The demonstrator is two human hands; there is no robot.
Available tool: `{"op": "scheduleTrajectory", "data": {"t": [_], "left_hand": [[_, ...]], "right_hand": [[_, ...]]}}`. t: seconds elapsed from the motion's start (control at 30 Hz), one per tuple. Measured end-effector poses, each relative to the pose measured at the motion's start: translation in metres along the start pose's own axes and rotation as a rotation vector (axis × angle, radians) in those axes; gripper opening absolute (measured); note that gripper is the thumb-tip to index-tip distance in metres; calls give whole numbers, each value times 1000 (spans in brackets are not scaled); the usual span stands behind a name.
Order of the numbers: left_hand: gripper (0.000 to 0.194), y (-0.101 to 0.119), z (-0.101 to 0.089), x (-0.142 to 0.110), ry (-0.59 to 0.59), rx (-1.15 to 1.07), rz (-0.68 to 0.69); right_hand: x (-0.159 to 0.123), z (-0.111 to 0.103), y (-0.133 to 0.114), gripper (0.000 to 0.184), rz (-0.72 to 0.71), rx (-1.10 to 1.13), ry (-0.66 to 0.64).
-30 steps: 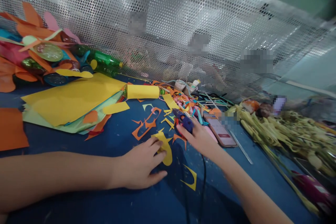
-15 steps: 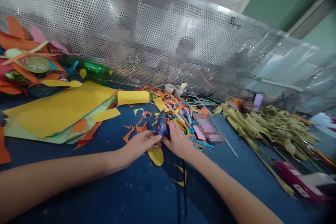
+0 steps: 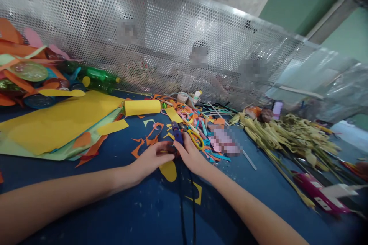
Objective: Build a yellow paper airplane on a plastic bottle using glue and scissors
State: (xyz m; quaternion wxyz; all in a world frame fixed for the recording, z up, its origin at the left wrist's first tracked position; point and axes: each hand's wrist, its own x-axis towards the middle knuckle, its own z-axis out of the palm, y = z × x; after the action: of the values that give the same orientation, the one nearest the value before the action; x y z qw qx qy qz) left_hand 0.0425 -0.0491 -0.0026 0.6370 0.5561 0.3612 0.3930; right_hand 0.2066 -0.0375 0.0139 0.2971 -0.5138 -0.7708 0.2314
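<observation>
My right hand has the glue gun, mid-table!

Starting far left: bottles dressed in orange and pink paper petals (image 3: pixel 30 71) crowd the edge, a green bottle (image 3: pixel 96 73) lying just to their right. Nearer, big yellow sheets (image 3: pixel 66 122) top a loose paper stack, with a yellow strip (image 3: pixel 113 126) at its right edge. Right of the stack, on the far side, a yellow-wrapped bottle (image 3: pixel 143 107) lies on its side, orange offcuts (image 3: pixel 151 141) scattered nearer me.

Now the centre! My left hand (image 3: pixel 149 160) is in, fingers curled, thumb reaching toward my right; whether it's gripping anything, I can't tell. A rounded yellow cutout (image 3: pixel 168 172) pokes out beneath it, flat on the blue table (image 3: pixel 138 214). And here's the blue glue gun (image 3: pixel 177 134), closed in the fingers of my right hand (image 3: pixel 194 157), its tip facing far, a black cord (image 3: pixel 194 214) trailing toward me past a yellow offcut (image 3: pixel 198 195). Beyond, a heap of coloured scraps (image 3: pixel 186 115); just right of my grip, a yellow loop handle (image 3: pixel 202 143).

Further right, a clear stick (image 3: pixel 249 159), then dried husks (image 3: pixel 276 138) in a sprawling pile, and near right, a magenta power strip (image 3: pixel 312 191) with a white plug (image 3: pixel 339 190) in it!
</observation>
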Motion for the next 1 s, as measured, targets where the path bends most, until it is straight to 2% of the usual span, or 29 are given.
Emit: {"op": "scheduleTrajectory", "data": {"t": [0.07, 0.2, 0.37, 0.47, 0.53, 0.6, 0.67, 0.73, 0.8, 0.9, 1.0], "left_hand": [[41, 0, 2, 1, -24, -18, 2], [45, 2, 5, 2, -54, -92, 35], [42, 4, 3, 4, -125, 41, 83], [38, 0, -3, 7, -164, 100, 113], [39, -4, -7, 9, -140, 151, 134], [39, -6, -9, 10, -119, 218, 141], [38, -6, -10, 10, -129, 256, 145], [35, -4, -9, 8, -161, 238, 148], [32, -1, -8, 6, -185, 198, 151], [28, 2, -6, 4, -202, 163, 148], [27, 2, -6, 3, -214, 146, 145]], "right_hand": [[-1, 1, -2, 43, 43, 75, 3], [-6, 5, -9, 54, 85, 169, -6], [-11, 5, -15, 51, 61, 196, -47], [-9, -3, -15, 45, -16, 127, -104], [-6, -9, -13, 39, -91, 48, -128], [-1, -14, -10, 34, -144, -91, -121], [7, -21, -5, 33, -134, -249, -85], [17, -31, 4, 33, -44, -402, -25], [27, -48, 19, 29, 127, -627, 55], [34, -88, 52, 32, 326, -767, 173], [28, -128, 93, 33, 582, -877, 251]]}}
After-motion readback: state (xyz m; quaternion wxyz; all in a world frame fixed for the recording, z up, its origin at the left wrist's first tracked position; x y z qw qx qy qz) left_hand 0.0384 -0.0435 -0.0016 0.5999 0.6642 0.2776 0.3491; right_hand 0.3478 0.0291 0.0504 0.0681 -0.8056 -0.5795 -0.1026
